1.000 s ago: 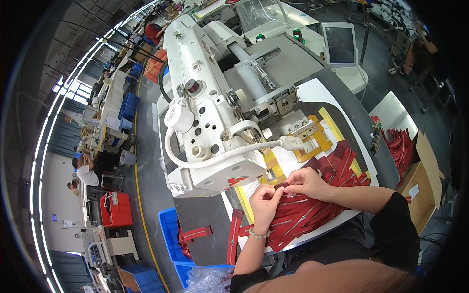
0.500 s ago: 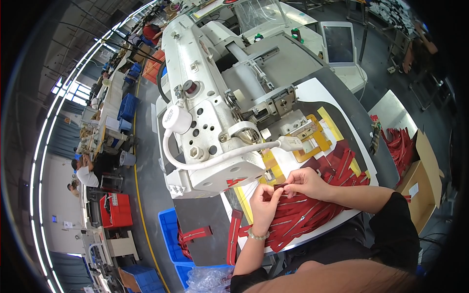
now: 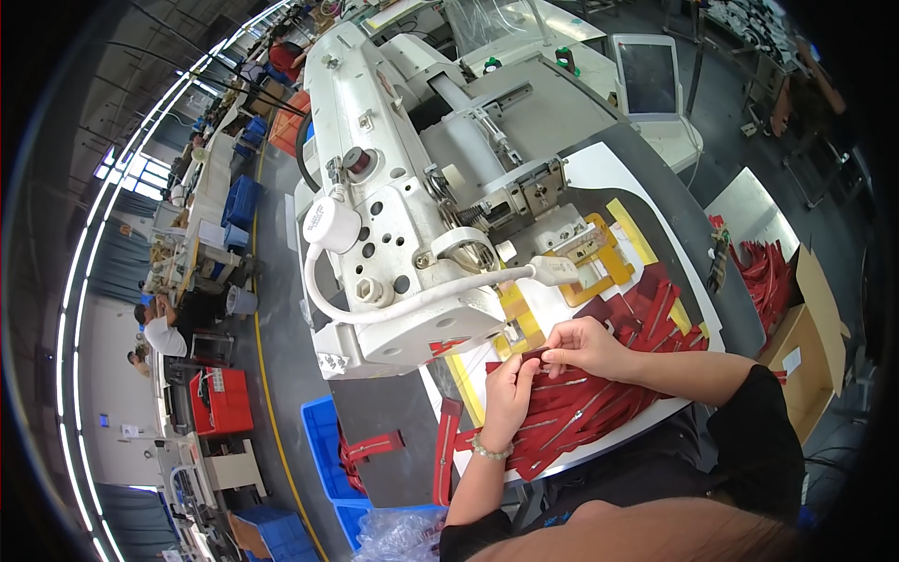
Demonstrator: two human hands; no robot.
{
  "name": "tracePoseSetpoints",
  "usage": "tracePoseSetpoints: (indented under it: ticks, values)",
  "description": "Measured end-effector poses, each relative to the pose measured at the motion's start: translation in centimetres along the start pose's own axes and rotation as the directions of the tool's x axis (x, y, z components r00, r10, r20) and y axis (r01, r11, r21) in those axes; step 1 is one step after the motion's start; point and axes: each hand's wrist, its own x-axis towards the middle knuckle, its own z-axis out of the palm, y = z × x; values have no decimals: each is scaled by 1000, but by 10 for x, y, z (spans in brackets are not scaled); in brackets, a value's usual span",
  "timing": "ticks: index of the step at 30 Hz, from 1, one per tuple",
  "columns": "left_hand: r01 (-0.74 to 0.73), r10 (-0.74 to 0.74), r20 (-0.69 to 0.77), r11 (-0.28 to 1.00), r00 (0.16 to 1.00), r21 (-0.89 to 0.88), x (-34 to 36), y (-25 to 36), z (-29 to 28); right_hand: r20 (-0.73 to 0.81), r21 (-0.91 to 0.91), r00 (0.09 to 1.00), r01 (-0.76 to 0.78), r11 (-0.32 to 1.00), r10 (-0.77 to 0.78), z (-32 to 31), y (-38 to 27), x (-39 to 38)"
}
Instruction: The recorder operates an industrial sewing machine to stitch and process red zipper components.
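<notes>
Both my hands meet in front of a white industrial sewing machine (image 3: 412, 309). Between their fingertips is a small dark red fabric piece (image 3: 535, 354), largely covered by the fingers. My left hand (image 3: 506, 398), with a beaded bracelet at the wrist, pinches its left side. From the right, my right hand (image 3: 588, 347) pinches the other side with thumb and forefinger. Beneath the hands spreads a pile of red zippers (image 3: 573, 421) with silvery teeth. A single red zipper (image 3: 446, 459) lies left of my left wrist. Dark red fabric pieces (image 3: 646, 295) rest beyond my right hand.
A yellow clamp frame (image 3: 613, 267) sits at the machine's work area. Blue bins (image 3: 323, 440) stand at the table's left side, beside a clear plastic bag (image 3: 403, 534). Right of the table, a cardboard box (image 3: 810, 361) stands beside more red zippers (image 3: 766, 281).
Both hands stay pinched together in nearly the same place, with the fingers slightly shifted around the dark red piece. The whole view has moved a little.
</notes>
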Motion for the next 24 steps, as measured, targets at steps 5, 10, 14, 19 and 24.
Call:
tracePoseSetpoints:
  ticks: [5,10,14,19,24]
  values:
    - [12,-11,-12,999,1000,49,-1,-9,0,-1,9,1000,-20,1000,20,0,-2,0]
    - [11,-9,-33,999,999,54,0,-6,0,-5,-10,1000,-18,1000,18,1,-2,-1]
    - [-12,16,-67,998,998,63,-1,-10,1,2,-9,1000,-17,1000,17,1,0,0]
    - [-31,40,-84,993,996,110,-1,-8,1,11,9,1000,-23,1000,23,1,-1,0]
    - [-120,128,-35,978,991,170,2,-8,-10,40,-177,998,48,983,-41,4,-13,-1]
